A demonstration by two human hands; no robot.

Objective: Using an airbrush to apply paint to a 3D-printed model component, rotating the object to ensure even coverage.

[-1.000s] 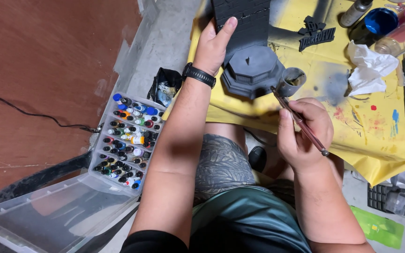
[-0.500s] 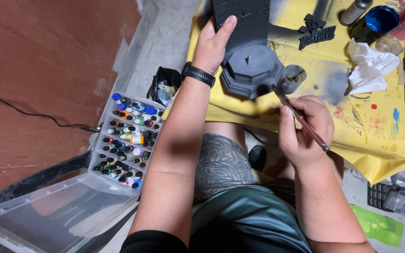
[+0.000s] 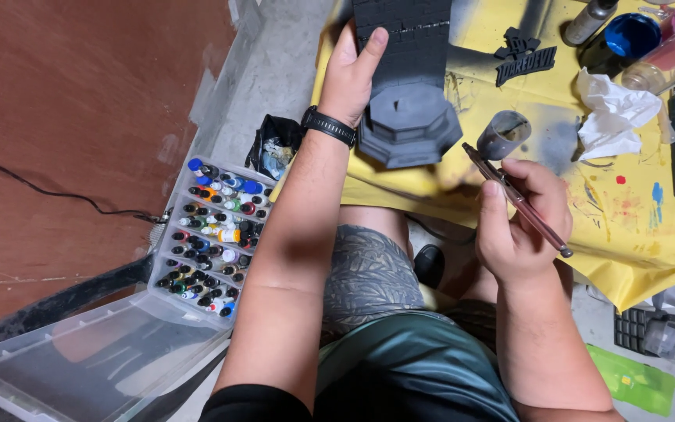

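- Yellow paint-spattered sheet (image 3: 626, 234) covers the table above the person's lap.
- Clear plastic case of small paint bottles (image 3: 212, 234) sits open on the floor, left.
- Right hand (image 3: 521, 227) is closed around a slim brown-handled paintbrush (image 3: 516, 197), tip near a small grey cup (image 3: 503, 134).
- Left hand (image 3: 353, 74) grips the dark grey model tower with octagonal base (image 3: 409, 109).
- Crumpled white tissue (image 3: 611, 117) lies farther right.

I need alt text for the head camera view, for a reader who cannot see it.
Seen from above, a left hand grips a dark grey model tower on a yellow sheet, while the right hand holds a thin brush. A clear case of small paint bottles sits left.
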